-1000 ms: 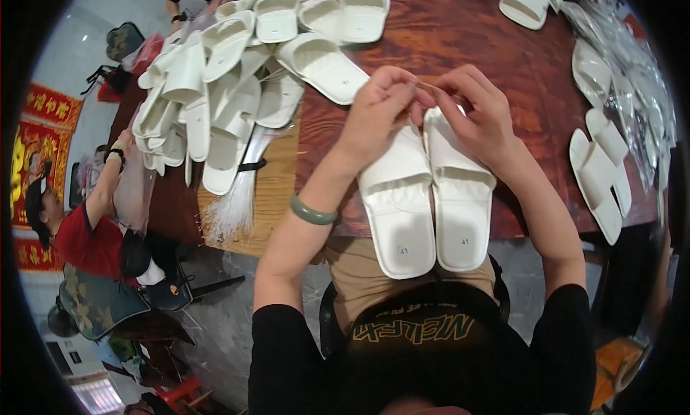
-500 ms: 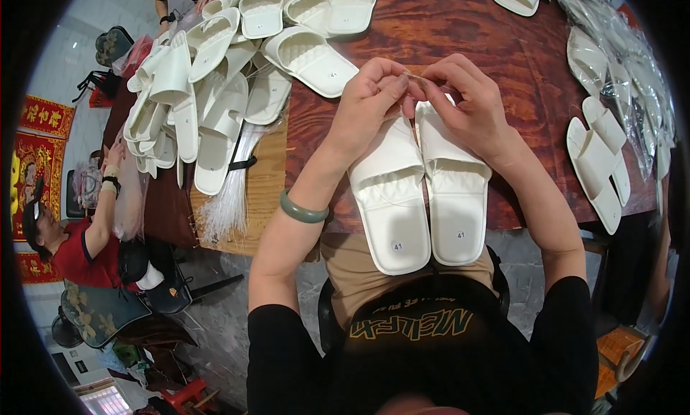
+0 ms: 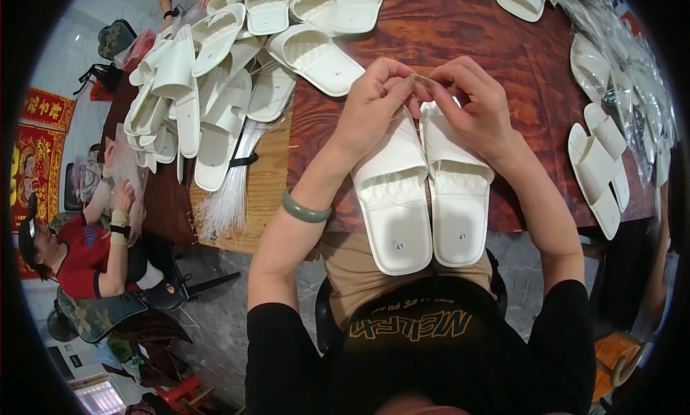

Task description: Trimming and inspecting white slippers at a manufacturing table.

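A pair of white slippers rests side by side at the table's edge, heels toward me: a left slipper (image 3: 394, 156) and a right slipper (image 3: 456, 145). Over their far ends, my left hand (image 3: 366, 113) and my right hand (image 3: 474, 98) meet with thumbs and fingertips pinched together. Between them runs a thin strand (image 3: 422, 78), seemingly clear, which the fingers mostly hide. Fine filament also shows near the slippers' inner edges. Both hands are closed on the strand.
A heap of white slippers (image 3: 215, 91) lies on the left, beside a bundle of clear plastic strands (image 3: 231, 199) with a black tie. At right are another slipper pair (image 3: 598, 163) and plastic-wrapped slippers (image 3: 632, 84). A co-worker (image 3: 86, 249) sits at left, handling clear plastic.
My hands stay pinched at the slippers' far ends with only small finger movement. The co-worker at left has drawn their arms back from the table, holding clear plastic.
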`<state>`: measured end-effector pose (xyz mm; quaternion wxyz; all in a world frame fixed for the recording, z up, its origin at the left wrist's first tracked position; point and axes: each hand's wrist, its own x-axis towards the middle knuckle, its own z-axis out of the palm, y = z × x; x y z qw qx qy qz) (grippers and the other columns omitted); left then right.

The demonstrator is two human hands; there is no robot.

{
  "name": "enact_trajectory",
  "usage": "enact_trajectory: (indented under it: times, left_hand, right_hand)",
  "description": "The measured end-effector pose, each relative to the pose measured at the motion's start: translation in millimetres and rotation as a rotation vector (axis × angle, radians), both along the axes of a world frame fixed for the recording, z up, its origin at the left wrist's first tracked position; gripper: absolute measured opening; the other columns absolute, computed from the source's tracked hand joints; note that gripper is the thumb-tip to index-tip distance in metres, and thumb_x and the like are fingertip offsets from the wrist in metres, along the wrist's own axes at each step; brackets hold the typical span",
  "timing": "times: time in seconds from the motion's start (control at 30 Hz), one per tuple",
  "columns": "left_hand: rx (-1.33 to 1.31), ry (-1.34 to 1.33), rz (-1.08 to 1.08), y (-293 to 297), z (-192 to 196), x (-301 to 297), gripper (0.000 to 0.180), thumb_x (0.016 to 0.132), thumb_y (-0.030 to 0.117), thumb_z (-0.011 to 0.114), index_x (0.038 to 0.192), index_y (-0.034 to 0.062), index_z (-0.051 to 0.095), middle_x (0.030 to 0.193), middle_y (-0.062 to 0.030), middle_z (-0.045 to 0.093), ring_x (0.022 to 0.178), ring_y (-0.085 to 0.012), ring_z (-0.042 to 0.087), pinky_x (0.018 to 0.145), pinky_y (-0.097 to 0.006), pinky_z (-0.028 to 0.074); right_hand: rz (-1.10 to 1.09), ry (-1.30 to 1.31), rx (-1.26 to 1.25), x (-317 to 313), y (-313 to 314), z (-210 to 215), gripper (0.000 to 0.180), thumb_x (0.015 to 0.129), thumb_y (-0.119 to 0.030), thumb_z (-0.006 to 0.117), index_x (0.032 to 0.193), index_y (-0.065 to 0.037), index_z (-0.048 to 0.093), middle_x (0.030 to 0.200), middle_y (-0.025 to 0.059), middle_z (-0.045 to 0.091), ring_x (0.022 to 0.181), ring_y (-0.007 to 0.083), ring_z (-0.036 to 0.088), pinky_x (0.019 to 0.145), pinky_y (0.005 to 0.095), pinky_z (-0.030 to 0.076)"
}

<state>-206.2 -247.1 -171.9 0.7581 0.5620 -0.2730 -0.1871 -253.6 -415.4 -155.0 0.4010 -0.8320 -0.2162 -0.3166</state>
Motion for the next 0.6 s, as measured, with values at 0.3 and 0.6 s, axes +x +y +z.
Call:
enact_trajectory:
  times: [0.3,0.6]
  left_hand:
    - [0.011,0.024,0.003,2.0,0.9,0.5,0.014,0.094,0.013,0.047,0.103,0.0013,0.047,0.088,-0.0079,0.064,0.073,-0.0086,0.058,0.061,-0.018,0.038]
    - [-0.006,-0.014,0.016,-0.3,2.2,-0.5,0.011,0.095,0.009,0.045,0.101,-0.0002,0.045,0.083,-0.0084,0.062,0.066,-0.0068,0.055,0.053,-0.017,0.036]
  right_hand:
    - [-0.010,0.013,-0.023,-2.0,0.2,2.4,0.010,0.076,0.001,0.062,0.086,-0.001,0.061,0.079,0.0076,0.058,0.066,0.0184,0.062,0.054,0.0268,0.051]
    - [-0.017,0.037,-0.011,-2.8,1.1,4.3,0.010,0.076,0.001,0.063,0.086,-0.001,0.061,0.079,0.0075,0.058,0.066,0.0178,0.061,0.054,0.0268,0.050]
